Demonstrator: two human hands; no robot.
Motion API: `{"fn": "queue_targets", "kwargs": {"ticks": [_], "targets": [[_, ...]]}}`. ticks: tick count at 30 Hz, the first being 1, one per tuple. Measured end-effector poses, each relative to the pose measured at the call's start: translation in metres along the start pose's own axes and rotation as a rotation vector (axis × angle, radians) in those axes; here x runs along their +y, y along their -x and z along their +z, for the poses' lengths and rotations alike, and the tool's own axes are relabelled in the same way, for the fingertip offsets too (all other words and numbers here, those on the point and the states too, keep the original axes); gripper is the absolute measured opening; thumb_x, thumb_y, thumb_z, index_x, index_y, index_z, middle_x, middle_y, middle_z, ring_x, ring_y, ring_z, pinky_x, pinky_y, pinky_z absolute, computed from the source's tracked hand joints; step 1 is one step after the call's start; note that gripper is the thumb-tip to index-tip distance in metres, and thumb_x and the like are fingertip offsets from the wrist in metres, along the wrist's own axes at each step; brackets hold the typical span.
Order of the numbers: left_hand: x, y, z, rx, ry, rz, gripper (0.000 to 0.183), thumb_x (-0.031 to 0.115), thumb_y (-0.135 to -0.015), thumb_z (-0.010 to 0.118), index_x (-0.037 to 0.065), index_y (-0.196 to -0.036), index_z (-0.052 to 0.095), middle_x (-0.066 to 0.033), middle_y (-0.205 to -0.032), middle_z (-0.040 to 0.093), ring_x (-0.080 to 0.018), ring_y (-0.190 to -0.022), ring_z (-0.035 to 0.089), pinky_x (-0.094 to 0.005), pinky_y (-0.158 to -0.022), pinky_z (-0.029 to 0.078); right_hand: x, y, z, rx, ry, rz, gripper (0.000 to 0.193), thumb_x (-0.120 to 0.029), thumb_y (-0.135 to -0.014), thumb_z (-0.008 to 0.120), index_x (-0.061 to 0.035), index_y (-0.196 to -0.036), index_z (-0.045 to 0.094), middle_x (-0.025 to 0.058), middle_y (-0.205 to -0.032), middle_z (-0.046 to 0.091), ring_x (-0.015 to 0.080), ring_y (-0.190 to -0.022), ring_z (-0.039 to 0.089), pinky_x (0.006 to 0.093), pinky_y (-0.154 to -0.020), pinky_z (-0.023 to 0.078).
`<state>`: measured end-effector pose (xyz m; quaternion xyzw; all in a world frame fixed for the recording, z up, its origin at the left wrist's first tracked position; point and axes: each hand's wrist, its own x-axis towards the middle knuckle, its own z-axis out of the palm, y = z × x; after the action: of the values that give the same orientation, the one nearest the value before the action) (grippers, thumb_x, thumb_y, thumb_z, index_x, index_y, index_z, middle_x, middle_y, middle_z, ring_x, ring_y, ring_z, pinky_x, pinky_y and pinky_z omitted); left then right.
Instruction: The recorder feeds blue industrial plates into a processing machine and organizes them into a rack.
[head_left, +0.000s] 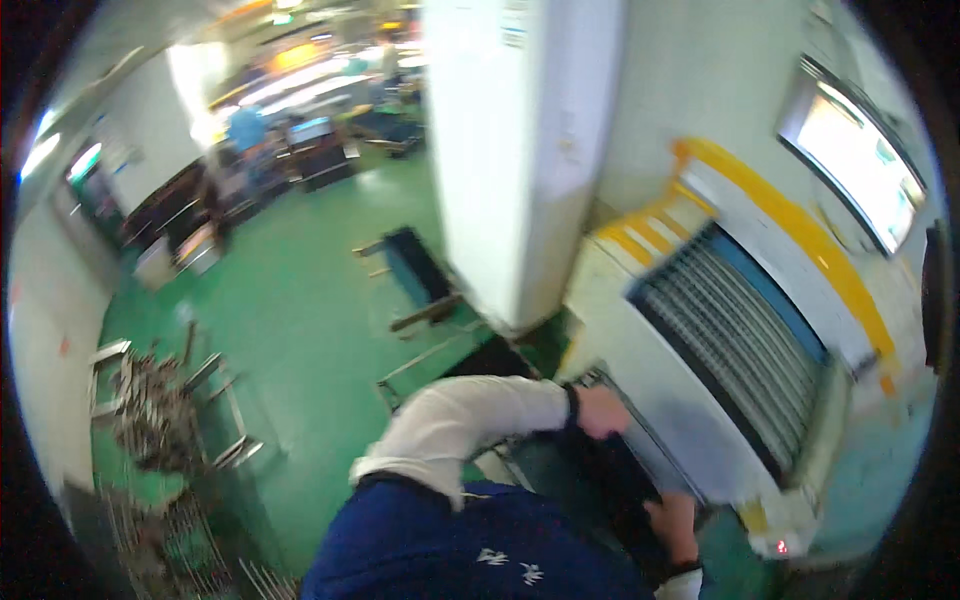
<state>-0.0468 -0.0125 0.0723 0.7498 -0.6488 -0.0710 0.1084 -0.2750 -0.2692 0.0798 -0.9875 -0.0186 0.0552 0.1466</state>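
Note:
A long black flat piece [622, 478] lies in front of my body, along the near side of a white machine; its exact kind is blurred. At its far end my left hand [603, 411] has its fingers curled in by the edge, and a dark band circles that wrist. Lower down, my right hand [674, 526] grips the piece's right edge with the thumb toward its top. Beneath my left forearm shows part of a dark surface with a metal frame [650, 440]. Motion smears the fingertips of both hands.
The white machine [690, 410] with yellow trim and a ribbed dark bed [735, 345] stands at right, under a lit wall screen [855, 150]. A white pillar [500, 160] rises ahead. Left are a dark padded trolley [412, 265] and metal racks [155, 410]. Benches stand far back.

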Motion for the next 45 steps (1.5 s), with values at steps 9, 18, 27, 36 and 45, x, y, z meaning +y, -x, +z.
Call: {"fn": "queue_targets", "kwargs": {"ticks": [9,18,27,36,45], "targets": [[0.089,0.018,-0.259,0.011,-0.129,-0.013,0.018,0.024,-0.082,0.069,0.005,-0.083,0.069,-0.0186,-0.073,0.065,-0.0421,-0.075,0.066,-0.0517,-0.066,0.050,-0.078,0.029,-0.226,0.296,0.108,-0.195,0.018,-0.020,-0.080,0.074,-0.0039,-0.083,0.067,0.0191,-0.075,0.063,0.0425,-0.074,0.062,0.0509,-0.065,0.047],[0.098,-0.005,-0.350,0.439,-0.534,-0.045,0.016,0.013,-0.086,0.063,0.011,-0.097,0.075,-0.0128,-0.085,0.070,-0.0375,-0.082,0.067,-0.0470,-0.072,0.053,-0.097,0.013,-0.329,0.660,0.379,-0.146,0.017,-0.015,-0.084,0.070,-0.0030,-0.097,0.070,0.0178,-0.085,0.067,0.0383,-0.081,0.065,0.0476,-0.070,0.050],[-0.042,-0.109,-0.203,0.507,-0.447,-0.043,0.038,0.006,-0.082,0.059,0.011,-0.118,0.068,-0.0107,-0.114,0.070,-0.0331,-0.102,0.066,-0.0470,-0.085,0.054,0.056,-0.133,-0.205,0.800,0.455,-0.200,0.023,-0.006,-0.077,0.060,-0.0070,-0.099,0.067,0.0126,-0.083,0.066,0.0333,-0.080,0.066,0.0452,-0.070,0.053],[-0.078,-0.089,-0.064,0.339,-0.335,-0.100,0.062,0.005,-0.080,0.066,0.014,-0.140,0.055,-0.0100,-0.142,0.056,-0.0369,-0.127,0.053,-0.0493,-0.101,0.046,0.078,-0.133,-0.060,0.673,0.094,-0.024,0.052,-0.013,-0.079,0.074,-0.0112,-0.129,0.062,0.0112,-0.133,0.060,0.0315,-0.127,0.054,0.0486,-0.105,0.040],[-0.102,-0.116,-0.051,0.238,-0.230,-0.166,0.072,0.031,-0.078,0.082,0.019,-0.143,0.053,-0.0091,-0.146,0.051,-0.0391,-0.134,0.047,-0.0546,-0.107,0.040,0.130,-0.160,-0.054,0.520,-0.072,0.033,0.079,-0.057,-0.075,0.079,-0.0171,-0.139,0.057,0.0116,-0.148,0.050,0.0382,-0.141,0.039,0.0591,-0.116,0.026]]}}
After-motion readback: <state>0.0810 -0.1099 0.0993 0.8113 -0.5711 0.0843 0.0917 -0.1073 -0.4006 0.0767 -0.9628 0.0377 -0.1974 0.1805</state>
